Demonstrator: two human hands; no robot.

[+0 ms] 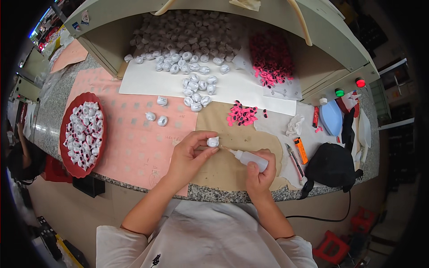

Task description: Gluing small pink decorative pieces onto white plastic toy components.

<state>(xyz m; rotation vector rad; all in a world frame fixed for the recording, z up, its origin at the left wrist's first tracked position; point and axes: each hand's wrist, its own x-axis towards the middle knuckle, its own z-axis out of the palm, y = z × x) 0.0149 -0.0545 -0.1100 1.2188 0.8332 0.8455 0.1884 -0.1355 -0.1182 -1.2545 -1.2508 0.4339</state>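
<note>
Between the thumb and fingers of my left hand (190, 156) is a small white ring-shaped piece (213, 142). My right hand (262, 173) grips a translucent squeeze bottle (251, 160), tilted so its thin nozzle points left and lies right beside the white piece; whether the tip touches it I cannot tell. Both hands are over a brown sheet (223, 172). Beyond them lies a small heap of pink and black pieces (242, 114). Three loose white pieces (162, 120) rest on a pink patterned sheet (129, 134) to the left.
A red scalloped tray (65, 154) of white pieces with pink-black parts stands at left. Under the grey cabinet (286, 22) lie a large white pile (187, 35) and a pink-black pile (271, 60). A cutter (295, 161), orange lighter (300, 150), blue dish (330, 117) and black bag (331, 164) lie right.
</note>
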